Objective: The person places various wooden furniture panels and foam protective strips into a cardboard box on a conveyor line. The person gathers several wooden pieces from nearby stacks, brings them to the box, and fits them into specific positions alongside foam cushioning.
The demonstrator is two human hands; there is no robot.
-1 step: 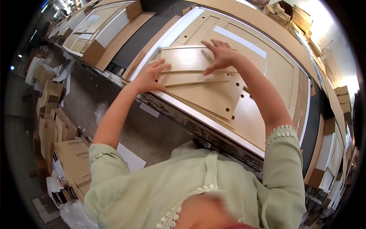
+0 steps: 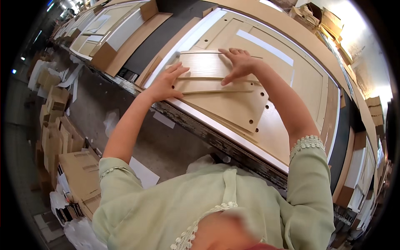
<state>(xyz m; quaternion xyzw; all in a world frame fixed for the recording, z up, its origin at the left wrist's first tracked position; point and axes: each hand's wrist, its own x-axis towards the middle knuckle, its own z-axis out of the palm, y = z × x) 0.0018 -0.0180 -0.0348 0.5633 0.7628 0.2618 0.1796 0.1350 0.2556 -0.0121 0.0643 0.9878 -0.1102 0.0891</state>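
Both my hands are at a small stack of cream wooden panels lying on the packing table. My left hand [image 2: 166, 83] is at the left end of a grooved top panel [image 2: 202, 66], its fingers spread over the end and its thumb near the front. With fingers and thumb apart, my right hand [image 2: 241, 64] lies over the right part of that panel. Just in front is a narrow cream strip [image 2: 216, 86]. Below them lies a wider cream panel [image 2: 229, 104] with dark round holes along its right end. Contact under the fingertips is hard to make out.
The panels rest in a large white-edged carton tray [image 2: 271, 161], over a framed cream panel [image 2: 306, 87] with a white strip [image 2: 264, 47]. More open cartons [image 2: 106, 50] line the table at left. Cardboard pieces [image 2: 79, 168] and plastic bags [image 2: 81, 233] lie on the floor.
My right hand has shifted slightly toward me and left over the top panel, its fingers a little closer together. The left hand has kept its place on the panel's end.
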